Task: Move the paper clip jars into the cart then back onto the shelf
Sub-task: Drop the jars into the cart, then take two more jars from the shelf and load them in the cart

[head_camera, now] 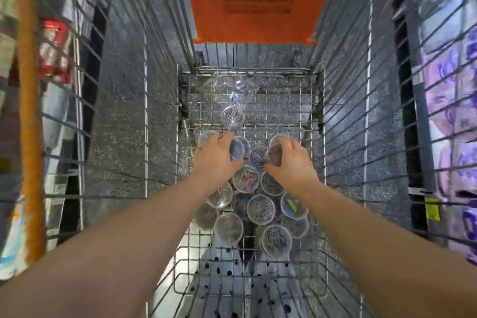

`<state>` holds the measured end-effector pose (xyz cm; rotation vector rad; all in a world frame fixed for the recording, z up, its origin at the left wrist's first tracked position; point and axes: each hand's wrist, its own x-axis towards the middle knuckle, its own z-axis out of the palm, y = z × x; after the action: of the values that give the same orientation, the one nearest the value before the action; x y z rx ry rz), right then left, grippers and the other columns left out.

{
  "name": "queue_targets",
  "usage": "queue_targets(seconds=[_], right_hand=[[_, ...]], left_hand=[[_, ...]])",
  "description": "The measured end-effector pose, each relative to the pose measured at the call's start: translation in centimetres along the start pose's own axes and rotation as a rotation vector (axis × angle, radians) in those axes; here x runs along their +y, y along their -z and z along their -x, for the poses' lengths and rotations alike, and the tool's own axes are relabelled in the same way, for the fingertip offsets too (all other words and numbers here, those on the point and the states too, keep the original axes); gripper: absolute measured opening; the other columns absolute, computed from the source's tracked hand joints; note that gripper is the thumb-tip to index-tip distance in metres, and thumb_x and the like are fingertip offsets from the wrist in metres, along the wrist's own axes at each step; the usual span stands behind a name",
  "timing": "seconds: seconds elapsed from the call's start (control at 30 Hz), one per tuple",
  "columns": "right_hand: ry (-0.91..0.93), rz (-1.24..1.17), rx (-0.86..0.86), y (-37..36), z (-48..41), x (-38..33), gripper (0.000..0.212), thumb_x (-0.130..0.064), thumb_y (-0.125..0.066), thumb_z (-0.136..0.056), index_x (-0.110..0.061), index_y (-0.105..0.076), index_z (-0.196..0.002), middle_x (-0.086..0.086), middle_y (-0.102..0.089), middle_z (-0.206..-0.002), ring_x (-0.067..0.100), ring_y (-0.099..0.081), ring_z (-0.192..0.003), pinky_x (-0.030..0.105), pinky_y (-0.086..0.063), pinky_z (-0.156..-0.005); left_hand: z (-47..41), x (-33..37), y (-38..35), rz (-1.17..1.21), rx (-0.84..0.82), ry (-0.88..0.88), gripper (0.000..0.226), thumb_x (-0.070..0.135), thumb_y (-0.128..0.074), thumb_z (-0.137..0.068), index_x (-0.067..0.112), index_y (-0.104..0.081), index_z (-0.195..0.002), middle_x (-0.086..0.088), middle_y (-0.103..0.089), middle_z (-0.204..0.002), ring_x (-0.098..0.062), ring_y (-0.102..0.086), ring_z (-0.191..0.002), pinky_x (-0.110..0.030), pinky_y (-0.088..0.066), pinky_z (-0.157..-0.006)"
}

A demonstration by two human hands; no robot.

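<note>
Several clear round paper clip jars (260, 209) lie clustered on the wire floor of the cart (289, 100). One jar (232, 116) sits apart, farther from me. Both my arms reach down into the cart. My left hand (215, 155) curls over a jar (237, 149) at the far left of the cluster. My right hand (291, 160) grips a jar of coloured clips (274, 154) between thumb and fingers. A jar with coloured clips (245, 178) lies between my wrists.
The cart's wire side walls (361, 137) rise on both sides. An orange child-seat flap (258, 0) hangs at the far end. Store shelves with packaged goods (454, 111) run along right and left. An orange handle bar (29, 111) is at the left edge.
</note>
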<state>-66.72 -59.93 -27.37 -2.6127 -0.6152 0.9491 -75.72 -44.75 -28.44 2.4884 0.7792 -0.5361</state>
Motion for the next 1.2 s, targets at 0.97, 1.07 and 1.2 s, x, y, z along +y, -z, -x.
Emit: queue_targets(seconds=[0.97,1.07,1.2], right_hand=[[0.962,0.167,0.512,31.6,25.9,-27.5,0.016,-0.023,-0.056,-0.087,-0.016,-0.064,-0.098,0.009,-0.067,-0.088,0.03,-0.061,-0.09,0.035,-0.038,-0.066],[1.12,0.19,0.528,31.4,30.9,-32.9,0.017,-0.024,-0.054,-0.088,-0.018,-0.065,-0.1,0.006,-0.066,-0.085,0.027,-0.06,-0.087,0.035,-0.037,-0.065],[1.31,0.186,0.536,29.4,38.1,-39.8,0.013,-0.026,-0.053,-0.091,-0.024,-0.064,-0.096,-0.001,-0.064,-0.079,0.021,-0.06,-0.08,0.033,-0.043,-0.064]], left_hand=[[30.9,10.0,39.3,-0.059,0.778,-0.247,0.017,0.033,-0.049,-0.092,0.02,-0.058,-0.1,-0.001,-0.059,-0.079,-0.024,-0.058,-0.081,-0.035,-0.041,-0.063],[37.4,6.6,42.8,-0.12,0.888,-0.196,0.018,0.034,-0.052,-0.091,0.023,-0.061,-0.102,0.005,-0.058,-0.075,-0.021,-0.059,-0.08,-0.032,-0.041,-0.065],[46.5,1.1,45.6,-0.148,0.97,-0.097,0.019,0.038,-0.05,-0.093,0.026,-0.063,-0.101,0.006,-0.068,-0.085,-0.015,-0.061,-0.081,-0.033,-0.049,-0.071]])
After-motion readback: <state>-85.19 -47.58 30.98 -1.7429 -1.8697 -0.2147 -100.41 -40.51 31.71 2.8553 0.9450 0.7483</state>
